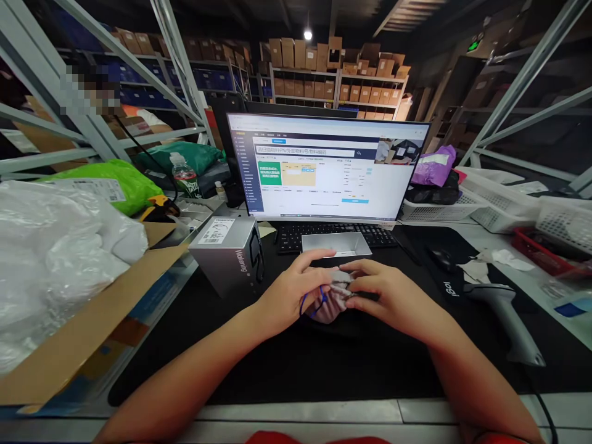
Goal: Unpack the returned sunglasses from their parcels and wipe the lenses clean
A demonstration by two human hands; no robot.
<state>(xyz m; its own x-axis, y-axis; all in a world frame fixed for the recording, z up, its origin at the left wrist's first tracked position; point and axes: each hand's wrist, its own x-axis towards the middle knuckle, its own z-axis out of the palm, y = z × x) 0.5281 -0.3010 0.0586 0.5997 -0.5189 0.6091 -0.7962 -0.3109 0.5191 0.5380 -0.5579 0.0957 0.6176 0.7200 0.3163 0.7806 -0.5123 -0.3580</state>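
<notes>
Crumpled mauve-grey fabric pouch with a thin blue cord, just in front of a black keyboard; left hand and right hand close together, both clamped on it. Left of the keyboard, a silver-grey box with a white label, side lettering roughly "Wodering", partly unclear.

Steel storage shelving, stacked cardboard boxes, single ceiling lamp
</notes>
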